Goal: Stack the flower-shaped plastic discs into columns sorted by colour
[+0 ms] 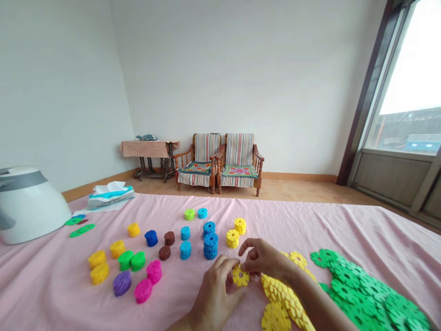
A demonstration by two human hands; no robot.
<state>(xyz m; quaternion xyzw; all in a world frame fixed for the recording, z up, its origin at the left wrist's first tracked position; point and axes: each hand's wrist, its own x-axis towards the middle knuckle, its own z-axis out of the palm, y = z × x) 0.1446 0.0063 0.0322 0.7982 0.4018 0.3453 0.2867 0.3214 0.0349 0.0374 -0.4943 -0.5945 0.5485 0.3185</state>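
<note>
Between both hands is a yellow snowflake disc [240, 276], notched round its rim and with a hole in its middle; whether more discs sit behind it I cannot tell. My left hand [217, 287] grips it from the left, thumb below and fingers above. From the upper right, my right hand [263, 259] pinches its edge with thumb and fingertips. Under and beside my right forearm lies a spread pile of yellow discs [284, 294]. Beyond the hands stand two short stacks of yellow discs [233, 239]. Left of those are taller blue stacks [210, 246].
Loose green discs [361, 285] are heaped at the right on the pink cloth [86, 294]. Several small stacks, including magenta [143, 290], purple [121, 283] and brown [164, 252], stand to the left. A white kettle [34, 207] and a tissue box [110, 196] are at far left.
</note>
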